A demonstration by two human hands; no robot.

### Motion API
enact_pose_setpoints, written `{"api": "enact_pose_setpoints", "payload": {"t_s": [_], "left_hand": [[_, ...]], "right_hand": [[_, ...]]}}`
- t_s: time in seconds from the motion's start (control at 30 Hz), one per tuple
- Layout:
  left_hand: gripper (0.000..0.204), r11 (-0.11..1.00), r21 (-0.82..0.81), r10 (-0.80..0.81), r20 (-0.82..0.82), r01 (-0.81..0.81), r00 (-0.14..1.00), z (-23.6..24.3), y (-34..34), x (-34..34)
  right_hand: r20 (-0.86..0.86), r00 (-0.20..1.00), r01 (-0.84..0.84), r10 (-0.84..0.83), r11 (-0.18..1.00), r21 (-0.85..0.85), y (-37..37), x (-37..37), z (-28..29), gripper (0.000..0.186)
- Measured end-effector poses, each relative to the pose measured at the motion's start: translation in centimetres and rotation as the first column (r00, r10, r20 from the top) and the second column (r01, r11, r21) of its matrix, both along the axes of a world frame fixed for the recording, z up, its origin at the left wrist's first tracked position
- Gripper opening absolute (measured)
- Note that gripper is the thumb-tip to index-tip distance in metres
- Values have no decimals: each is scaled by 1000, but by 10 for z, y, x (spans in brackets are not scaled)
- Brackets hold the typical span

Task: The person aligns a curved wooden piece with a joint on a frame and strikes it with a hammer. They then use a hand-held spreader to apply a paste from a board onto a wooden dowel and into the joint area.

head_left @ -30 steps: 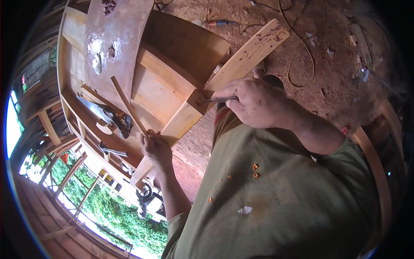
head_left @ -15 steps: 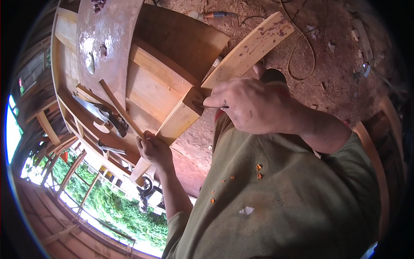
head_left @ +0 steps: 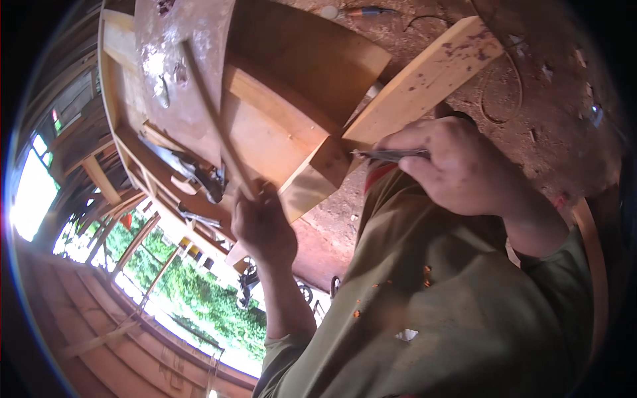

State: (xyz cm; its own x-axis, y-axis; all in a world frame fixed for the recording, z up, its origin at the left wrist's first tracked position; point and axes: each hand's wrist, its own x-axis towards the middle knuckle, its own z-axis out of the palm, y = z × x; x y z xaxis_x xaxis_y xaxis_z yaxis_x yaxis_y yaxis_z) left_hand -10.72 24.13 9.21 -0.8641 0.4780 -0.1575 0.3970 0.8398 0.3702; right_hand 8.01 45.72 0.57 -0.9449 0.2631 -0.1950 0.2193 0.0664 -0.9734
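Observation:
My left hand is closed around the lower end of a thin wooden strip, which is raised and slants up to the left. Pinched in my right hand is a slim dark pencil, its tip pointing left. That tip is near the end of a squared timber, but whether they touch I cannot tell. Just beyond my right hand, a pale plank with dark stains slants away to the upper right.
A handsaw lies in the wooden framework on the left, near a metal tool. A glossy brown panel stands behind. On the reddish, debris-strewn floor lie a cord and a blue-and-orange tool.
My left hand has lifted the wooden strip away from the timber. My right hand has drawn the pencil back from the timber's end. The whole view has shifted slightly.

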Motion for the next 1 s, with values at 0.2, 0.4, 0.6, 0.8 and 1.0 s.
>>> {"api": "enact_pose_setpoints", "payload": {"t_s": [0.2,0.4,0.6,0.8,1.0], "left_hand": [[34,993,82,-111,378,86,919,8,57,13],[31,946,-26,-319,80,322,944,-3,58,18],[22,755,-394,-620,-169,524,767,-19,54,-8],[27,999,37,-12,12,11,1000,-7,30,-6],[52,920,-94,-368,129,381,921,1,2,5]], "right_hand": [[115,993,59,-30,966,-251,7,-1,5,23],[71,997,9,7,975,-221,12,2,10,27],[13,999,46,-45,996,-76,-2,11,-5,28],[166,986,32,14,962,-272,-12,2,3,26],[63,989,149,-136,881,-449,-33,-4,1,27]]}}
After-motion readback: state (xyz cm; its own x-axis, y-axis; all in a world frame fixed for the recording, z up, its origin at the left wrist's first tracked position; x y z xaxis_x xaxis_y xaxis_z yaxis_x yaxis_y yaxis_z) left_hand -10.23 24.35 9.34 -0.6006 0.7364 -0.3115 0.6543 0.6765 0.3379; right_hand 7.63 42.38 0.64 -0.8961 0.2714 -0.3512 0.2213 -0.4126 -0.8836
